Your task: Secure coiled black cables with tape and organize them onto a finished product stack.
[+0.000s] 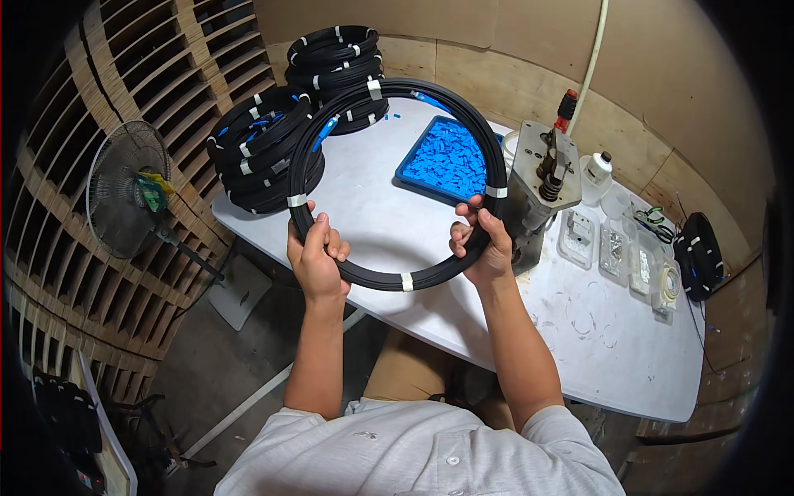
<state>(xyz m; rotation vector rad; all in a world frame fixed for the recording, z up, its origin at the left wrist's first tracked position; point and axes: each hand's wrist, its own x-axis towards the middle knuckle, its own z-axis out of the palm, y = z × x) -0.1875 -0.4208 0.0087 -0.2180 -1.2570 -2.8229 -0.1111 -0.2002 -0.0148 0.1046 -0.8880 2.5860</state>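
Observation:
Both of my hands hold up a coil of black cable (361, 275) over the near edge of the white table. White tape bands tie the coil at several places, and two blue connectors (325, 132) show on its inner side near the top. My left hand (318, 256) wraps round the lower left of the ring, thumb on top. At the lower right, my right hand (486, 244) grips the ring with its fingers curled inside. Behind the coil, partly covered by it, lies a blue tray (403, 175) full of small blue plastic pieces (447, 157).
Stacked black cable coils (265, 157) stand at the table's far left, with more coils (335, 54) behind. A metal press (538, 157) stands right of the tray. Clear boxes of small parts (612, 252), scissors (657, 225) and a white bottle (597, 174) sit farther right. A fan (128, 190) is at left.

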